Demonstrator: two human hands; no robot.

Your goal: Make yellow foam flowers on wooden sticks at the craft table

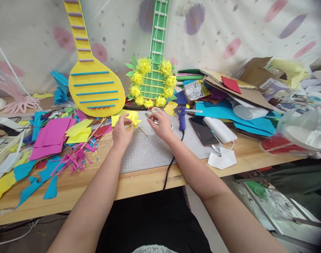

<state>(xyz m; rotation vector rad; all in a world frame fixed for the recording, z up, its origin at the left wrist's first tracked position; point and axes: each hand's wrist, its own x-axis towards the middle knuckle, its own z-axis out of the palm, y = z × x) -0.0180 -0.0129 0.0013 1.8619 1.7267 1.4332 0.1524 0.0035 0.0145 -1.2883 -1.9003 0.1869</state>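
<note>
My left hand (122,130) is over the grey cutting mat (142,154), fingers curled on a yellow crepe-paper flower (134,118). A thin wooden stick (143,130) slants down from beside the flower; whether they are joined I cannot tell. To the right, my right hand (162,123) hovers above the mat with thumb and fingers bent together. Anything in that pinch is too small to make out. Yellow paper (117,120) lies behind my left hand. A purple glue gun (182,117) with a black cord stands just right of my right hand.
Behind the mat lean a yellow paper guitar shape (97,89) and a green one (155,79) ringed with yellow flowers. Magenta paper (50,137) and scraps cover the left side. A phone (203,130), a white power bank (220,129), stacked paper and a red-and-white bucket (284,144) are at right.
</note>
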